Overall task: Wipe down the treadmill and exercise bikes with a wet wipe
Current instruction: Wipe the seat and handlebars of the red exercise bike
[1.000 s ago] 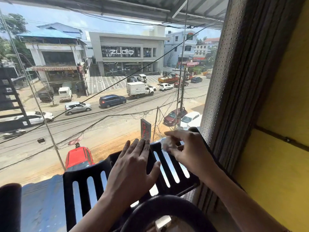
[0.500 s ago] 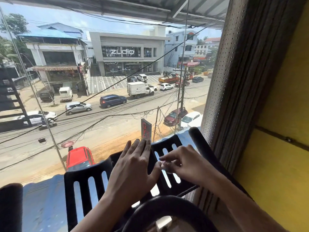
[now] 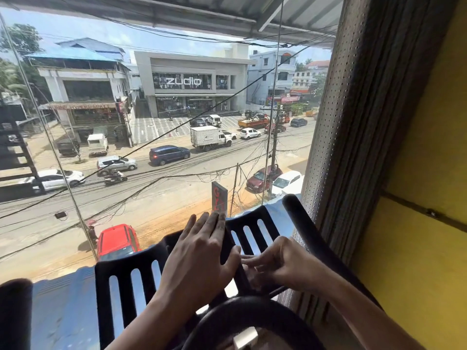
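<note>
The exercise bike's black slatted console panel (image 3: 126,286) stands in front of me against the window. My left hand (image 3: 199,258) lies flat with straight fingers on the panel's middle ridge. My right hand (image 3: 283,263) is at the lower part of the panel's right wing, fingers curled and pinching a small pale wet wipe (image 3: 250,270) against the slats. The fingers hide most of the wipe. A black padded handlebar (image 3: 303,223) rises just right of that hand.
Another black padded grip (image 3: 12,311) sits at the lower left and a black curved bar (image 3: 227,314) lies below my hands. The window glass (image 3: 151,173) is close behind the panel. A perforated blind (image 3: 341,122) and yellow wall (image 3: 417,173) close off the right.
My right hand has slid down and left along the right wing of the panel, from its top edge to beside my left thumb. My left hand has stayed in place.
</note>
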Available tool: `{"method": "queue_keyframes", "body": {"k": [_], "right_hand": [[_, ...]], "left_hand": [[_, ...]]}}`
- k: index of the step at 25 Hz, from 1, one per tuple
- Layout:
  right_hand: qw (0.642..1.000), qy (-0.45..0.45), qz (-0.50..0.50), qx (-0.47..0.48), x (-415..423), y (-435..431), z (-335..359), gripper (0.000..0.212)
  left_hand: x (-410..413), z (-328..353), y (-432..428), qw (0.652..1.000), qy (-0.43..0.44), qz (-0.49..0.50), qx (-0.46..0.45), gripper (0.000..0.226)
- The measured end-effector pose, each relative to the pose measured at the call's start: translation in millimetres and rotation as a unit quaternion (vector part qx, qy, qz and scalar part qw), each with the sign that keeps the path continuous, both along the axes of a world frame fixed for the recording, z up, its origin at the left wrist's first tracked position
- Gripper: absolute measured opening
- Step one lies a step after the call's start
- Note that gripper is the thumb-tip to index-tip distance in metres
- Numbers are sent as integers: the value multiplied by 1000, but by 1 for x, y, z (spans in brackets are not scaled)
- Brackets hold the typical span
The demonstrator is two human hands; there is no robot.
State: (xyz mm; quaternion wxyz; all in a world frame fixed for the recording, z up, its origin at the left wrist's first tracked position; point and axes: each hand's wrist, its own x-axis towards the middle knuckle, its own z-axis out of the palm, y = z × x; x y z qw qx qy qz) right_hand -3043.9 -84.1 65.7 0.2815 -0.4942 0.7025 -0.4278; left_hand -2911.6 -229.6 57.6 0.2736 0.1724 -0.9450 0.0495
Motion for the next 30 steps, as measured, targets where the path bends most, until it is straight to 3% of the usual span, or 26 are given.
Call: {"method": "queue_keyframes", "body": {"k": [3, 5, 7, 11, 13, 17, 20, 23, 27, 30], "right_hand": [[993, 71, 19, 91, 7, 12, 13, 21], [985, 145, -14, 92, 12, 16, 24, 18], [973, 205, -92, 51, 21, 20, 36, 13], [985, 130, -84, -77, 62, 1, 63, 12], [983, 153, -54, -90, 88, -23, 63, 19], [970, 212, -27, -115, 131, -79, 54, 31], [956, 240, -50, -160, 154, -121, 38, 25], [933, 333, -36, -132, 164, -140, 12, 17], [948, 282, 4, -145, 159, -128, 4, 13], [969, 236, 65, -47, 162, -104, 7, 8]], "left_hand": [[1, 1, 1, 1000, -9, -12, 10, 68], [7, 6, 5, 999, -11, -26, 25, 69], [19, 12, 8, 997, 23, -51, 59, 75], [72, 15, -6, 996, 43, -39, 66, 76], [103, 10, -19, 999, 33, 5, 17, 66], [155, -11, -46, 997, 18, 68, 31, 66], [176, -27, -54, 997, -2, 74, -8, 67], [177, -32, -55, 997, 16, 67, -37, 63], [176, -33, -58, 996, 22, 70, -49, 61], [176, -33, -58, 996, 26, 71, -48, 61]]}}
